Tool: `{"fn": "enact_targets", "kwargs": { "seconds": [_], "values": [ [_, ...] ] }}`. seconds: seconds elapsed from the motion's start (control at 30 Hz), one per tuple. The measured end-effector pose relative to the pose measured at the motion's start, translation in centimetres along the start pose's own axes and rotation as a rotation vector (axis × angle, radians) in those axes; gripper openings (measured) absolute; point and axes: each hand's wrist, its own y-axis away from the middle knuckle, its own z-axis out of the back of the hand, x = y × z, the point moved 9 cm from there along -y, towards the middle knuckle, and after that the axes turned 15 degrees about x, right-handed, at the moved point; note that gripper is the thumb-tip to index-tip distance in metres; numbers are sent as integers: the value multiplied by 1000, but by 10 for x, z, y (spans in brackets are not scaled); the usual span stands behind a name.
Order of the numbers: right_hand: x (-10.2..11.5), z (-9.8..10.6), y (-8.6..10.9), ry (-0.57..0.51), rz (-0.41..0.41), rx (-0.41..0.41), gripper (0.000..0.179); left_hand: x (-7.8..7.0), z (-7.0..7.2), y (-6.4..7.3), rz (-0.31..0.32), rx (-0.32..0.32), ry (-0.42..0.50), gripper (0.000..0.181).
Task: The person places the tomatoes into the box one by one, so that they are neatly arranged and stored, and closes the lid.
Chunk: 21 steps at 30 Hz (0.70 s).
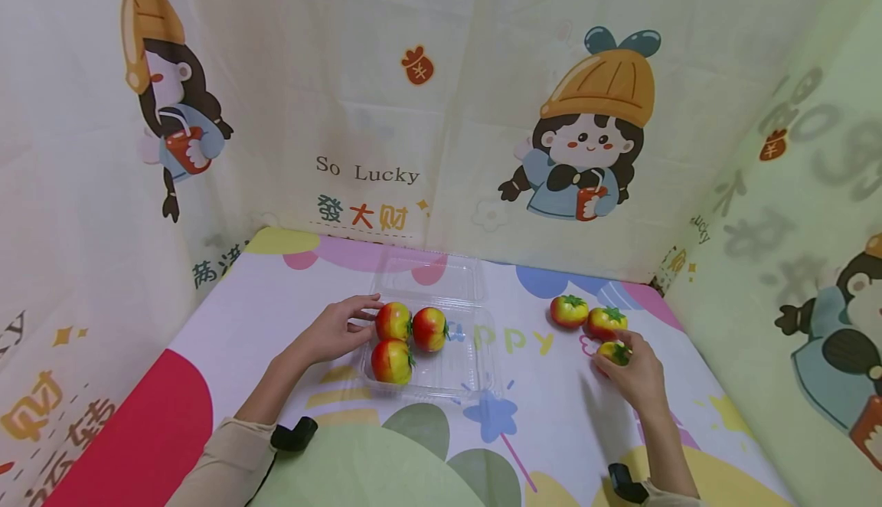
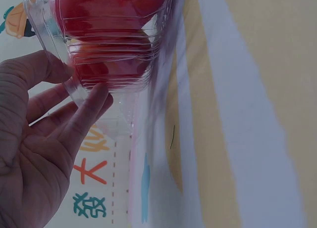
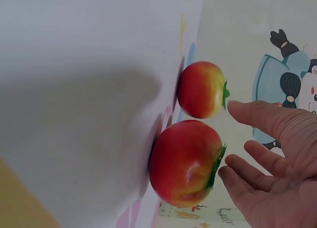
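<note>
A clear plastic box (image 1: 441,373) with a hinged lid lies open on the table, holding three red-and-yellow tomatoes (image 1: 430,329) on its left side. My left hand (image 1: 342,329) is at the box's left edge; in the left wrist view, thumb and fingers pinch the rim (image 2: 54,69). On the right, two tomatoes (image 1: 569,312) sit close together, with a third tomato (image 1: 613,352) in front of them. Over that nearest tomato (image 3: 185,163) hovers my right hand (image 1: 637,373), fingers spread around its green top, with a gap showing in the right wrist view.
The box's raised lid (image 1: 430,273) extends toward the back wall. A patterned cloth (image 1: 551,430) covers the table, and printed curtains (image 1: 455,124) enclose it at the back and sides. Black wrist cameras (image 1: 295,434) are strapped to both arms.
</note>
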Motion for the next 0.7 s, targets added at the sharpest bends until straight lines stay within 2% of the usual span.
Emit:
{"fn": "enact_targets", "kwargs": {
  "seconds": [0.43, 0.7],
  "values": [
    [-9, 1, -6, 70, -13, 49, 75, 0, 0, 1, -4, 1, -5, 48],
    [-12, 1, -8, 131, 3, 68, 71, 1, -1, 0, -9, 1, -9, 47]
  ]
}}
